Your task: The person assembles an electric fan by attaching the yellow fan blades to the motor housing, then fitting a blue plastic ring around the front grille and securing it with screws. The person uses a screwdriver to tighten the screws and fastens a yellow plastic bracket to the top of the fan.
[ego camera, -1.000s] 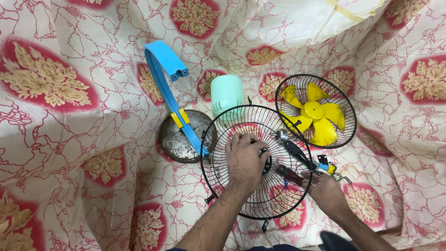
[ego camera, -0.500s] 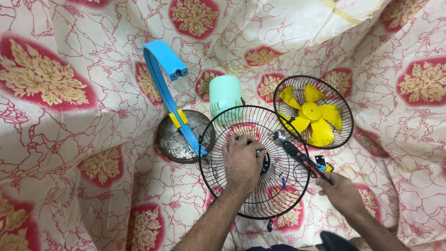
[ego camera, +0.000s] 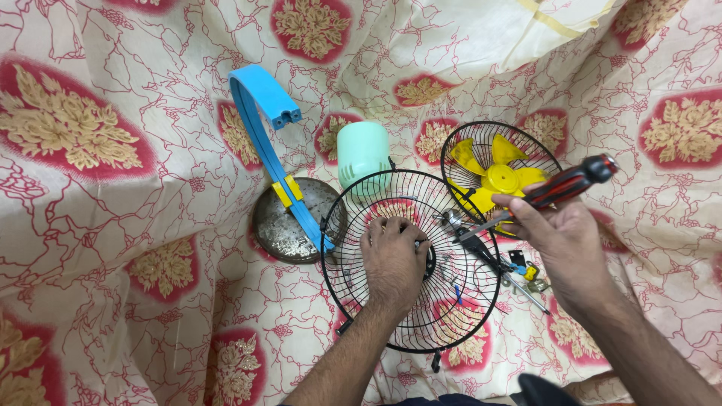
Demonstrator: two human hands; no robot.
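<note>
The left hand (ego camera: pixel 391 259) lay flat, fingers loose, on the hub of the near grille (ego camera: pixel 410 259) on the bedsheet (ego camera: pixel 135 248). The right hand (ego camera: pixel 564 240), raised above it, was clamped on a screwdriver (ego camera: pixel 553 192). The far grille (ego camera: pixel 500 177) cradled a yellow blade (ego camera: pixel 502 180)

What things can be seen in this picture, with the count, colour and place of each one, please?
fan guard: 1, black wire, centre, under the left hand
second guard: 1, black wire, upper right, holds the blade
fan blade: 1, yellow, inside the second guard
motor cover: 1, pale green, above the centre guard
round base: 1, grey metal, left of the guard
curved bracket: 1, blue, rising from the base
screwdriver: 1, red-black handle, in the right hand
bedsheet: cream with red flowers, beneath everything
left hand: on the guard's hub
right hand: raised, gripping the screwdriver
</note>
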